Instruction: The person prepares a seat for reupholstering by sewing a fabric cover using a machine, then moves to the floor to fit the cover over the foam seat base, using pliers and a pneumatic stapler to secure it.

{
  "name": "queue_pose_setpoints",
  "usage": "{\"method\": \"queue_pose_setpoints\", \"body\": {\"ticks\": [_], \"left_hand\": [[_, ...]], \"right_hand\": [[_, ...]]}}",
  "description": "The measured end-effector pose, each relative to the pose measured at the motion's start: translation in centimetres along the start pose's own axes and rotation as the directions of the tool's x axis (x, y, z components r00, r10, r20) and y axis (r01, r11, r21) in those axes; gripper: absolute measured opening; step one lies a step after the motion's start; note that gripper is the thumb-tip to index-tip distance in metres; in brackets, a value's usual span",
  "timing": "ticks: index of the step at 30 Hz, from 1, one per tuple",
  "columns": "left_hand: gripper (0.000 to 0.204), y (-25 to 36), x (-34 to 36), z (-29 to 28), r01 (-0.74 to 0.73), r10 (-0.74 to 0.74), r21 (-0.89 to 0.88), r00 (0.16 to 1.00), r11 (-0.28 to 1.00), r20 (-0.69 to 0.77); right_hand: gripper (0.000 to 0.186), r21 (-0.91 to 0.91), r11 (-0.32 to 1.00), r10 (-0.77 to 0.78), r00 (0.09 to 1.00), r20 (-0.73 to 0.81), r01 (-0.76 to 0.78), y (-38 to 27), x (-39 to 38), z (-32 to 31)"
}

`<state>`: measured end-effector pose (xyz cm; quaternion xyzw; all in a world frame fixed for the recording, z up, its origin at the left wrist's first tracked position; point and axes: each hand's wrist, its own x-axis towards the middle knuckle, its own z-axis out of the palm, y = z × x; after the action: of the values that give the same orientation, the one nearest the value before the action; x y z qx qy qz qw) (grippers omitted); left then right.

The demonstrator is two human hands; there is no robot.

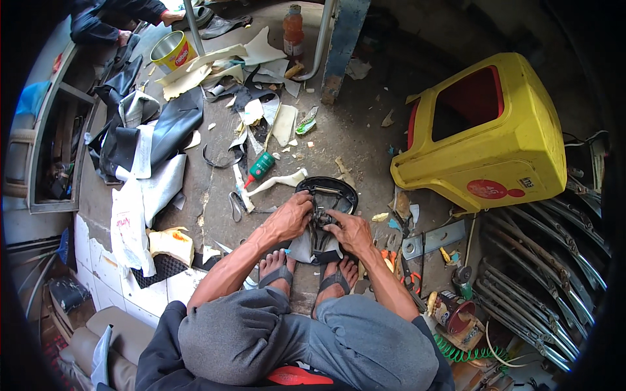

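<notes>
Between my feet rests what looks like a bicycle saddle (353, 197), turned underside up, its wide black rim away from me and its narrow end near me. My left hand (291, 216) is closed at the saddle's left side, fingers curled over the frame. From the right, my right hand (351, 232) pinches the dark metal clamp (320, 219) in the saddle's middle. My fingers partly hide the clamp and rails. Just beyond lies a green bottle with a red nozzle (262, 167), next to a pale curved piece (280, 182).
A yellow plastic stool (521, 140) lies tipped at right, above stacked metal tubes (521, 287). Orange-handled scissors (415, 282) and a dark can (453, 311) sit near my right knee. Black and white sheet scraps (173, 130), a yellow tub (171, 51) and another person's leg (98, 23) are at left.
</notes>
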<state>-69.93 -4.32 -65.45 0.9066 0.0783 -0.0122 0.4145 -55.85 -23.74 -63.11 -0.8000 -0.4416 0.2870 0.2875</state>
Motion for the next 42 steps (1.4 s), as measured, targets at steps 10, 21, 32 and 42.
{"method": "queue_pose_setpoints", "body": {"ticks": [10, 21, 32, 42], "left_hand": [[0.021, 0.5, -0.6, 1.2, 0.015, -0.009, 0.027, 0.980, 1.000, -0.200], [0.019, 1.4, -0.7, 0.2, 0.177, -0.194, -0.095, 0.958, 0.980, -0.210], [0.041, 1.9, 0.8, 0.0, 0.137, -0.124, 0.074, 0.981, 0.988, -0.152], [0.028, 3.0, 1.5, 0.2, 0.243, -0.238, 0.041, 0.967, 0.969, -0.094]], "right_hand": [[0.040, -0.178, 0.979, 0.104, 0.995, 0.008, -0.101, -0.7, 1.4, -0.1], [0.041, -0.101, 0.988, 0.110, 0.990, -0.091, -0.119, -0.5, 1.0, 0.6], [0.040, -0.144, 0.973, 0.164, 0.979, -0.122, -0.181, -0.7, 1.1, 1.7], [0.039, -0.149, 0.964, 0.199, 0.970, -0.138, -0.219, 0.1, 1.4, 2.0]]}}
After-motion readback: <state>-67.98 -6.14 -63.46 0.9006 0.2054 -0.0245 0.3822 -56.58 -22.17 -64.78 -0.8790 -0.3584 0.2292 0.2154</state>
